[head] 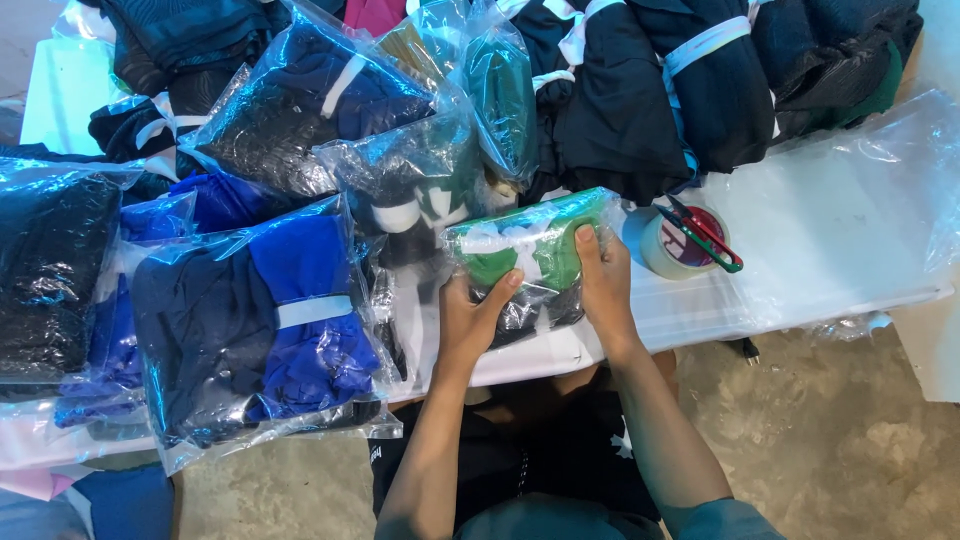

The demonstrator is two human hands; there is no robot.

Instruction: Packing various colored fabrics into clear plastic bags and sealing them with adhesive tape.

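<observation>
Gripping a clear plastic bag of green and black clothes [530, 262], the person keeps it on the near edge of the white table [830, 260], right in front of the body. The bag's long axis runs from left to right, between the two hands. The left hand [470, 322] clasps its lower left end, thumb on top; the right hand [605, 280] clasps the right end, fingers curled over it. Both forearms reach forward, slightly bent. A tape roll [668, 245] with small snips [700, 232] lies just beside the right hand.

Both forearms reach forward, left hand [470, 318] and right hand [604, 278] clasping.
</observation>
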